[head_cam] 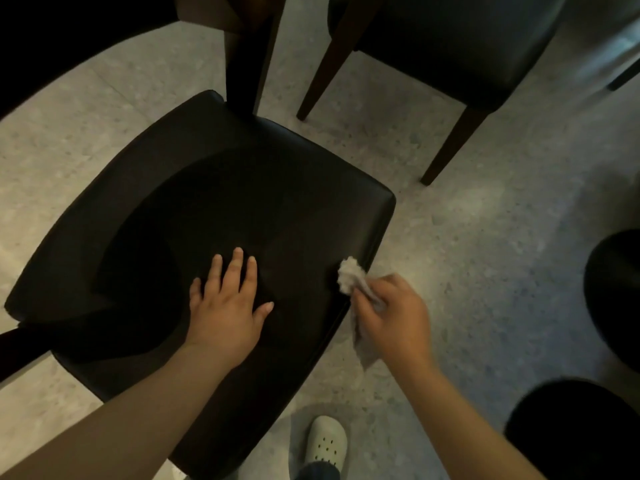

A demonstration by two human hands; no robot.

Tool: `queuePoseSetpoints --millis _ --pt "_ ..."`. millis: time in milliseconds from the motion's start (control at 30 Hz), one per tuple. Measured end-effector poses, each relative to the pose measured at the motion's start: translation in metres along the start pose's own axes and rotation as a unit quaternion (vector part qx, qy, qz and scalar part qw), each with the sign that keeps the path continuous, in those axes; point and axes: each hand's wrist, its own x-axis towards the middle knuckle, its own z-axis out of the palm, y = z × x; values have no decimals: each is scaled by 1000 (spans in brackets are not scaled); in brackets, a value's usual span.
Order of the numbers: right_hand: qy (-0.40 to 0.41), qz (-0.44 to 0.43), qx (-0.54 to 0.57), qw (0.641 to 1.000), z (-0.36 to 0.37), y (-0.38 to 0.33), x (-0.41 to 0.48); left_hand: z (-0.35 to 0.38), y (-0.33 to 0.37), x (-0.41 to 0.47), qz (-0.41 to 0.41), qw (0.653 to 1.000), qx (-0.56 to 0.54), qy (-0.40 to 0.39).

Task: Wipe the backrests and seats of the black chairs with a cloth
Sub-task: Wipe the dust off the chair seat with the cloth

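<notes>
Head view: a cloth meets the right edge of a black chair seat.
The left hand (228,301) lies flat, fingers spread, on the black chair seat (249,188) at centre frame, probably to steady the chair. The right hand (394,317) is closed round a bunched pale cloth (350,276). The cloth's crumpled end touches the seat's right edge and a loose tail hangs below, apparently for working along that rim. A second black chair (450,46) stands upper right on the speckled floor (485,237).

black chair seat (214,188), off-white cloth (351,277), grey speckled floor (485,220), dark brown chair legs (446,147), pale green clog (327,441)
</notes>
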Motion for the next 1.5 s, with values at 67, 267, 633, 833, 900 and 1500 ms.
queuePoseSetpoints --millis 67,267,633,833,900,1500 --pt "56 24 2 998 -9 3 17 0 -1 0 1 1000 6 -3" --pt "55 110 -11 992 -7 11 113 2 -2 1 5 1000 21 -2" --pt "-18 10 -28 999 -4 6 -29 5 -3 2 9 999 32 8" --pt "40 143 -6 989 -1 13 84 6 -4 1 14 999 29 21" --pt "16 122 -9 992 11 5 68 8 -5 2 16 999 31 26" --pt "12 67 -35 997 48 -21 -40 9 -6 0 20 999 33 36"
